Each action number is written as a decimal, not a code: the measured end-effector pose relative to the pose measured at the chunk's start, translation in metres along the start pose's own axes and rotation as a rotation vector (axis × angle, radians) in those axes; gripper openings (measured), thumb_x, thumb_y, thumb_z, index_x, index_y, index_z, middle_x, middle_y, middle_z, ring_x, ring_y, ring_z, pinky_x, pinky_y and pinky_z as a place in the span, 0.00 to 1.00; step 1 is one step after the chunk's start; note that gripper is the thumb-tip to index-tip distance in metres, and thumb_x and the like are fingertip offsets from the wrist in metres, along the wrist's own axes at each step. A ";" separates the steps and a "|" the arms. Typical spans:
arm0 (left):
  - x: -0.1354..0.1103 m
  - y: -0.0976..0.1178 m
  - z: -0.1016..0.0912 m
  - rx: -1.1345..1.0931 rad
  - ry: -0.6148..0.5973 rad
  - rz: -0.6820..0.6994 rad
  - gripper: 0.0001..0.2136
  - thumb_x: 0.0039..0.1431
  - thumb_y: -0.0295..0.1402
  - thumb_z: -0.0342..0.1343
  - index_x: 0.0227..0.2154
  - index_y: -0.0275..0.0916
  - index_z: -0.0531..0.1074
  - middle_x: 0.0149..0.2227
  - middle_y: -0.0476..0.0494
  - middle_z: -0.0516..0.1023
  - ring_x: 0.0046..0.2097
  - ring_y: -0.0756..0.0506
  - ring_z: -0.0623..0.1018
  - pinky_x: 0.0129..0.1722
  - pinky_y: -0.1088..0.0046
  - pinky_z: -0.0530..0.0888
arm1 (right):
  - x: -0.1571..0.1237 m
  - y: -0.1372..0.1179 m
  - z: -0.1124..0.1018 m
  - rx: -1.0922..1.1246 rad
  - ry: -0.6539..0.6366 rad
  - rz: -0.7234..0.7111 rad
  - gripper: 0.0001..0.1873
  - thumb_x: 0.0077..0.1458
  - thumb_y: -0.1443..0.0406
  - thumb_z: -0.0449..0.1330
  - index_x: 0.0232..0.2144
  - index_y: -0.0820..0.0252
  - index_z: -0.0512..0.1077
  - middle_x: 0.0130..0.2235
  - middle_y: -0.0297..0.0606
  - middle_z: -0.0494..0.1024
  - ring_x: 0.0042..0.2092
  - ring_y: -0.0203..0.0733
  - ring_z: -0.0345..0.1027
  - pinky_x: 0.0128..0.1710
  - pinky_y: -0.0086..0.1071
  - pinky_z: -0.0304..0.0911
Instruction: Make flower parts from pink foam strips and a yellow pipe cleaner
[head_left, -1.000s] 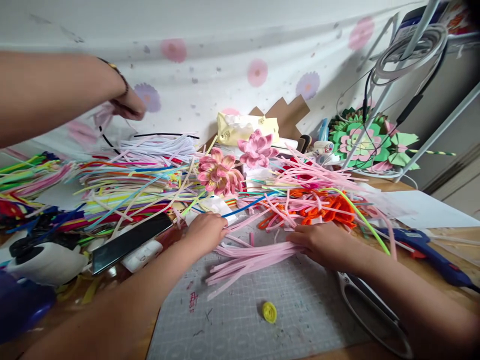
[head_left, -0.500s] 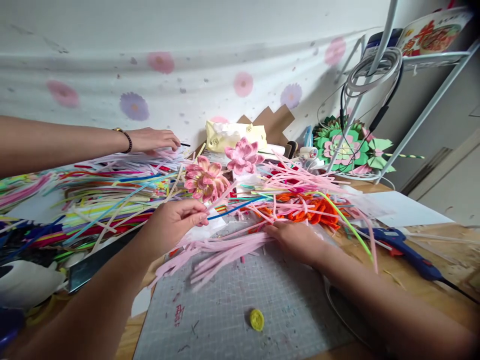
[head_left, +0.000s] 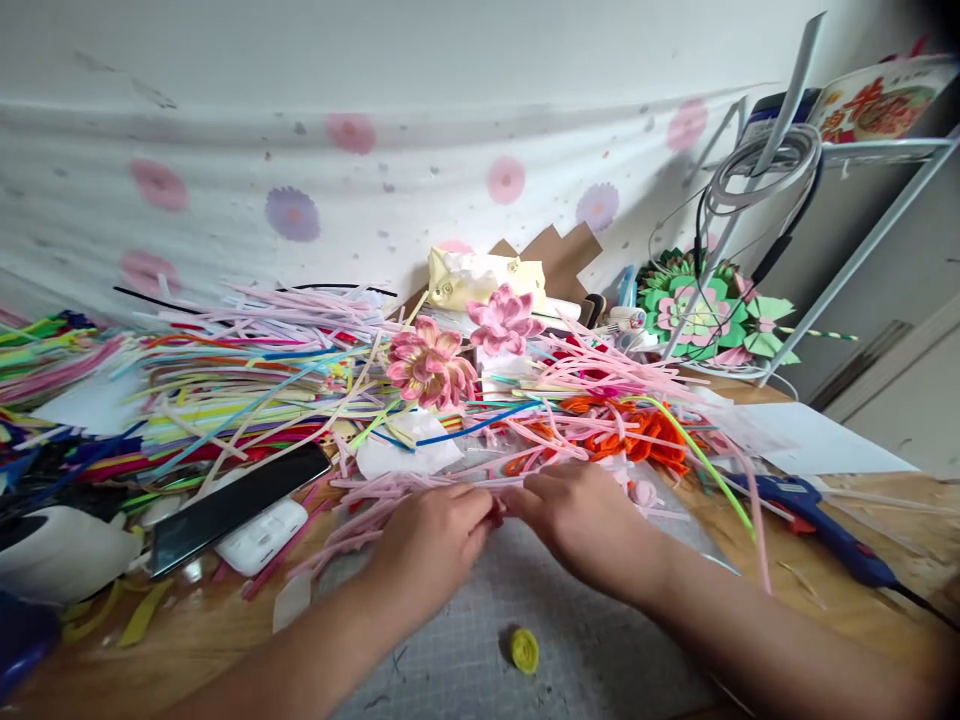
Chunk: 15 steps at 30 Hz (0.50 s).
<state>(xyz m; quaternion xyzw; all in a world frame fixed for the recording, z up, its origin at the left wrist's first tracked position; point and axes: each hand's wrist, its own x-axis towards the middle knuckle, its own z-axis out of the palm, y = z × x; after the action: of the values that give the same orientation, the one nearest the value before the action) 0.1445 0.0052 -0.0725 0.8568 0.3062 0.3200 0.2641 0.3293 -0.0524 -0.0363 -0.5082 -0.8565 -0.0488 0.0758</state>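
Over the grey cutting mat [head_left: 442,640] my left hand [head_left: 439,530] and my right hand [head_left: 581,525] meet, fingertips almost touching. Both are closed on pink pipe cleaners [head_left: 360,498], which run out to the left from my fingers; how many are pinched cannot be seen. Just behind the hands lie orange pipe cleaners [head_left: 645,437] among looser pink ones. A small yellow coil [head_left: 524,651] rests on the mat in front of me. Two pipe-cleaner flowers, one pink and gold [head_left: 431,365] and one plain pink [head_left: 505,318], stand farther back.
Heaps of coloured pipe cleaners [head_left: 225,385] cover the left side. A black phone [head_left: 240,510] and a white case [head_left: 262,533] lie there too. At right are a blue glue gun [head_left: 817,527], white paper [head_left: 825,438] and a metal shelf [head_left: 885,150] with coiled cable [head_left: 772,165].
My left hand has come right and down to meet my right hand, which has shifted slightly. Another person's arm at the upper left has left the view. The camera has turned a little left.
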 end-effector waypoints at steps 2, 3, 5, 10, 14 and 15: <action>-0.001 -0.006 -0.014 0.050 -0.009 -0.011 0.05 0.52 0.34 0.55 0.27 0.48 0.76 0.27 0.47 0.78 0.31 0.44 0.75 0.34 0.72 0.68 | -0.004 0.027 -0.004 0.033 -0.032 0.036 0.11 0.59 0.69 0.49 0.35 0.58 0.71 0.31 0.37 0.76 0.31 0.37 0.68 0.30 0.28 0.58; -0.001 -0.012 -0.023 0.123 -0.028 -0.035 0.06 0.53 0.35 0.53 0.29 0.48 0.76 0.29 0.47 0.78 0.33 0.43 0.75 0.35 0.72 0.68 | -0.009 0.048 -0.008 0.067 -0.019 0.061 0.11 0.59 0.69 0.48 0.36 0.57 0.71 0.33 0.36 0.77 0.33 0.37 0.69 0.32 0.27 0.58; -0.002 -0.027 -0.042 0.342 -0.055 -0.094 0.08 0.55 0.35 0.50 0.31 0.46 0.75 0.32 0.45 0.78 0.36 0.42 0.75 0.37 0.70 0.67 | -0.023 0.100 -0.019 0.067 0.047 0.174 0.13 0.60 0.66 0.48 0.42 0.55 0.70 0.38 0.37 0.77 0.36 0.38 0.70 0.36 0.28 0.60; -0.008 -0.062 -0.063 0.616 -0.047 -0.166 0.11 0.58 0.38 0.47 0.36 0.40 0.72 0.37 0.41 0.77 0.39 0.41 0.75 0.37 0.68 0.66 | -0.057 0.199 -0.041 -0.231 0.101 0.639 0.17 0.60 0.62 0.46 0.41 0.62 0.72 0.37 0.50 0.76 0.35 0.50 0.69 0.30 0.36 0.58; -0.013 -0.068 -0.053 0.511 -0.175 -0.076 0.10 0.57 0.38 0.49 0.36 0.41 0.72 0.38 0.44 0.75 0.41 0.43 0.73 0.40 0.69 0.66 | -0.051 0.171 -0.032 -0.260 0.216 0.613 0.20 0.60 0.63 0.43 0.45 0.68 0.69 0.45 0.61 0.70 0.44 0.58 0.64 0.36 0.42 0.58; -0.013 -0.068 -0.050 0.490 -0.215 -0.066 0.10 0.56 0.39 0.50 0.37 0.42 0.72 0.39 0.44 0.74 0.43 0.43 0.72 0.41 0.69 0.66 | -0.043 0.151 -0.025 -0.183 0.224 0.535 0.20 0.60 0.63 0.44 0.45 0.70 0.69 0.44 0.60 0.70 0.43 0.55 0.65 0.37 0.41 0.59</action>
<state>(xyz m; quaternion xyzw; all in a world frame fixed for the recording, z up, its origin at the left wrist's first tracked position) 0.0765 0.0547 -0.0886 0.9138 0.3724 0.1350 0.0901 0.4847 -0.0214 -0.0188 -0.7121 -0.6705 -0.1598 0.1337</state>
